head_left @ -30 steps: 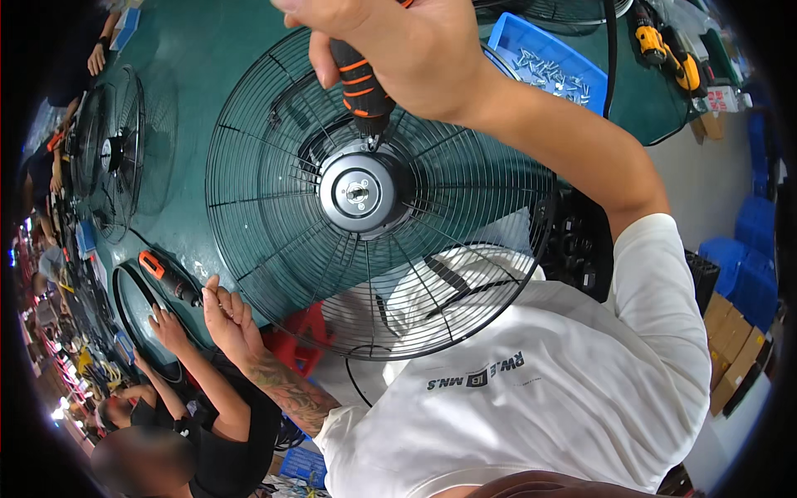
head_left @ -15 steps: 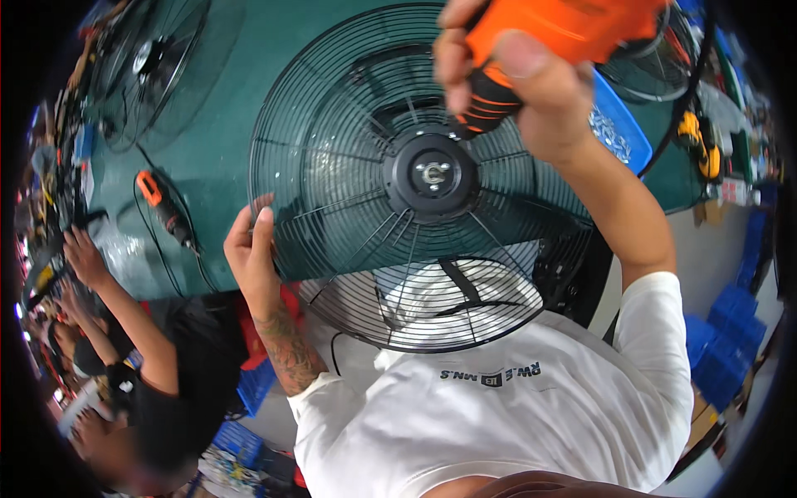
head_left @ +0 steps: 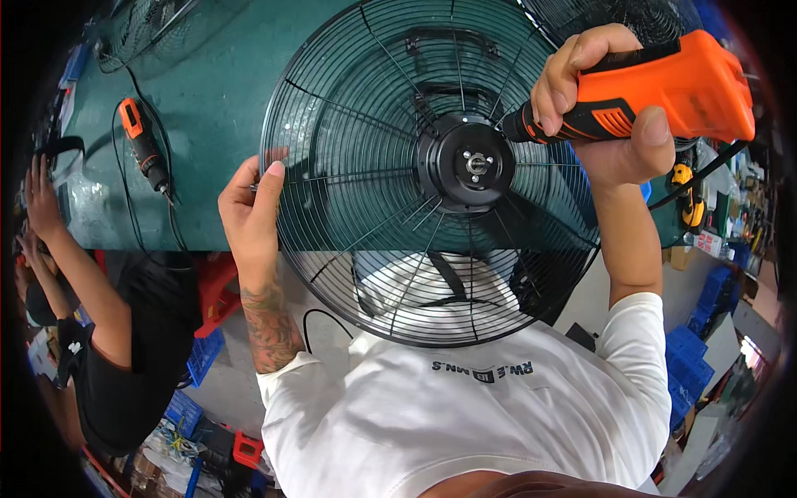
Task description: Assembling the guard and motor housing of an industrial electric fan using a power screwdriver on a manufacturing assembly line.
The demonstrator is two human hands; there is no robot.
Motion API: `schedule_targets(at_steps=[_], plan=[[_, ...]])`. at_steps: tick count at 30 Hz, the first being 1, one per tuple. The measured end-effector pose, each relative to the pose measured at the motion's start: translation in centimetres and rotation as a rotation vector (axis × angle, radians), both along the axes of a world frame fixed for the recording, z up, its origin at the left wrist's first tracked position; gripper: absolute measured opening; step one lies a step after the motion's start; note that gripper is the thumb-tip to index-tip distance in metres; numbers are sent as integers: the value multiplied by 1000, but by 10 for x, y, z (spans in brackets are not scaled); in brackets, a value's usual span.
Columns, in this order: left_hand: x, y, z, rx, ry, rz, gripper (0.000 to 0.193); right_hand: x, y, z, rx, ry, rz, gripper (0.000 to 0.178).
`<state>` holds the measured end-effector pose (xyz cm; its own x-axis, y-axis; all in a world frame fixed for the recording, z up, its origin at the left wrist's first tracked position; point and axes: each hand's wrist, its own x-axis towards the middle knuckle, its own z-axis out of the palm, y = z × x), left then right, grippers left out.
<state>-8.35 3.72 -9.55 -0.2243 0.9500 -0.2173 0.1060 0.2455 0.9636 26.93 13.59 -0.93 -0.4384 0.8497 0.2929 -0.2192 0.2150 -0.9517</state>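
Observation:
A round black wire fan guard (head_left: pixel 378 175) lies in front of me, its near part overhanging the table's edge. At its middle sits a dark round hub plate (head_left: pixel 452 184) with a small metal centre and screws around it. The rim's left side is pinched between the thumb and fingers of my left hand (head_left: pixel 251 212). Closed around an orange and black electric screwdriver (head_left: pixel 706 87), my right hand (head_left: pixel 618 158) holds it nearly level. The tool's nose is at the hub's upper right edge; its tip is too small to make out.
Another corded screwdriver (head_left: pixel 143 149) rests on the green table (head_left: pixel 212 100) at left. A co-worker's arm (head_left: pixel 100 307) reaches in there. A second wire guard (head_left: pixel 614 17) is at the far right. Yellow-black tools (head_left: pixel 691 199) and blue crates (head_left: pixel 685 365) stand right; a red stool (head_left: pixel 217 290) is lower left.
The screwdriver has come down and right, from steeply slanted above the guard to nearly level at the hub's edge. My left hand keeps its hold on the rim. The view has shifted.

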Motion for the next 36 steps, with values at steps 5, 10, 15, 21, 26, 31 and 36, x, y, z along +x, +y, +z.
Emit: schedule_targets(at_steps=[5, 10, 15, 21, 26, 31, 36], plan=[[-2, -2, 0, -29, -5, -6, 28, -3, 0, -1, 42, 42, -2, 68], [-3, -2, -1, -7, -38, 7, 30, 7, 14, 11, 110, 94, 115, 71], [-21, -3, 20, 172, -657, 368, 45, 39, 23, 50, 120, 313, 102, 75], [0, -21, 58, 52, -658, -11, 50, 58, -4, 60, 38, 417, 155, 68], [54, -12, 70, -193, -690, -332, 42, 55, -28, 57, 45, 472, 207, 62], [90, -16, 81, -276, -692, -423, 34, 58, -50, 62, 79, 467, 229, 55], [107, -26, 84, -253, -653, -577, 32, 61, -68, 68, 118, 462, 244, 49]])
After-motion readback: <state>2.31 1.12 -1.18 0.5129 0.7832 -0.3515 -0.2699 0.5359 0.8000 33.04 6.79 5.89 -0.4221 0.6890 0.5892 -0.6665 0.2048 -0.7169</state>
